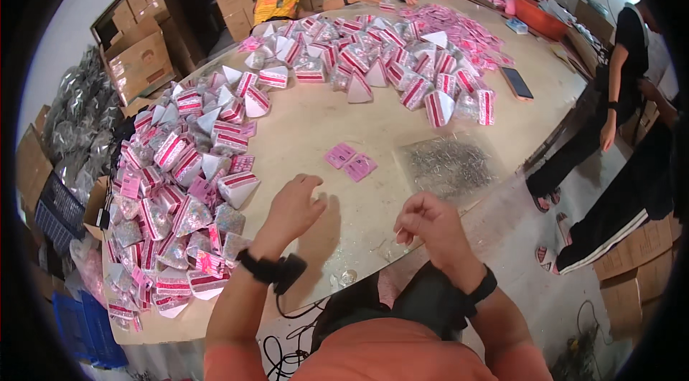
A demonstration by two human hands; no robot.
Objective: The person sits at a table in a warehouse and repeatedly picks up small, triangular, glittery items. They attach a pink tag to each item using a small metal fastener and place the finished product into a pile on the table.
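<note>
My left hand (293,207) hovers over the near part of the table (308,123), its fingers apart and holding nothing. My right hand (434,227) is above the near table edge, fingers curled in a pinch. Whatever lies between those fingertips, if anything, is too small to make out. Two small pink cards (360,167) lie on the table just beyond my hands. To their right, many small metal pieces (452,162) are spread on a clear plastic sheet or bag. Left of my left hand is a heap of wedge-shaped clear packs (172,148) with red-and-white bands, some pink cards among them.
More wedge packs (359,58) and a pile of pink cards (459,29) cover the far side. A phone (517,84) lies at the right, an orange basin (538,19) beyond. People sit across the table; others stand at right. Cardboard boxes (140,58) and a blue crate (86,327) are left.
</note>
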